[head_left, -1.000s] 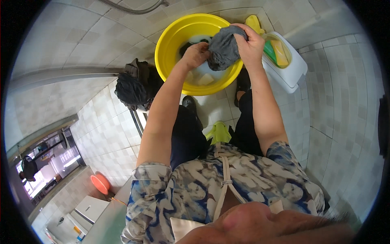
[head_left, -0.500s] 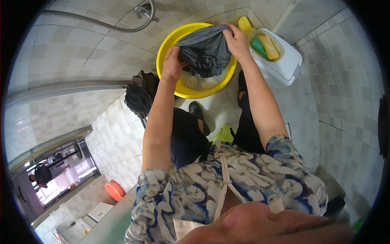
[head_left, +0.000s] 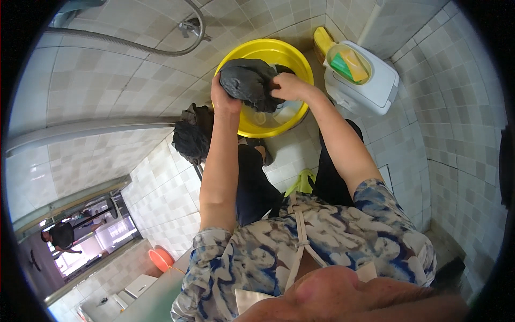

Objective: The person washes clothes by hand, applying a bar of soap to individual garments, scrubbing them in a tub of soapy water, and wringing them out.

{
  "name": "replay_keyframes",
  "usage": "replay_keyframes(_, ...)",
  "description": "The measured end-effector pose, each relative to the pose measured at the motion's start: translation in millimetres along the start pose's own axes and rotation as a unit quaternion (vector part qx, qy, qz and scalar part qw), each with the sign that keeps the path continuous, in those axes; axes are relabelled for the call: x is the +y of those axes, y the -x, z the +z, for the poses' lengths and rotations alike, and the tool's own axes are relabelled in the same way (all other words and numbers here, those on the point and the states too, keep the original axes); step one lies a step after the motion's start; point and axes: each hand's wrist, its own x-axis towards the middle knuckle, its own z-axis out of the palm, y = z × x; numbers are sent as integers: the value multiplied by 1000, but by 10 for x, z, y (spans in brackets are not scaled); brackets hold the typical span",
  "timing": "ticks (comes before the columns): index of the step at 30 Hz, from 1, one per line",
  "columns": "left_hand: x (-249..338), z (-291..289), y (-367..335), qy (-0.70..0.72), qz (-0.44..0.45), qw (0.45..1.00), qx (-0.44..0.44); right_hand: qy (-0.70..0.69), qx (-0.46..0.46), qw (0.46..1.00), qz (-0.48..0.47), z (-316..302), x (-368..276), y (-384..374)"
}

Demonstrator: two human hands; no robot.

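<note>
A bunched dark grey garment (head_left: 245, 80), its kind unclear, is held above a yellow basin (head_left: 263, 131). My left hand (head_left: 225, 97) cups the cloth at its left side, with the fingers partly covered by it. At the garment's right edge, my right hand (head_left: 288, 87) is closed on a fold, fingers curled. Whitish water and pale items show in the basin below the cloth. A dark piece of cloth is visible behind my right hand, inside the rim.
Dark clothes (head_left: 192, 138) hang beside the basin on the left. To the right stands a white lidded bin (head_left: 378, 80) bearing a bowl with green and yellow items. A shower hose (head_left: 123, 45) runs along the wall. An orange basin (head_left: 160, 260) lies at lower left.
The garment went from spread between both hands to a bunched heap. My right hand moved down and left, and my left hand shifted under the cloth's left side.
</note>
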Motion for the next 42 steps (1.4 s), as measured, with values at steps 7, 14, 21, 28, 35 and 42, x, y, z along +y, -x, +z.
replay_keyframes(7,39,-270,-71,131,-52,988,-59,58,136,988,-36,492,-15,-296)
replay_keyframes(14,117,-500,-190,207,-50,974,-71,-243,166,956,-3,-81,-153,-475)
replay_keyframes(21,135,-411,-132,219,-56,972,-64,147,57,988,-3,725,60,-400)
replay_keyframes(28,314,-273,25,215,-6,976,-43,-1,14,999,38,564,-77,-561)
replay_keyframes(35,257,-294,-32,254,-55,955,-144,86,-9,996,-18,614,52,-528)
replay_keyframes(42,468,-300,41,236,-45,960,-141,-111,30,993,27,234,-365,-403)
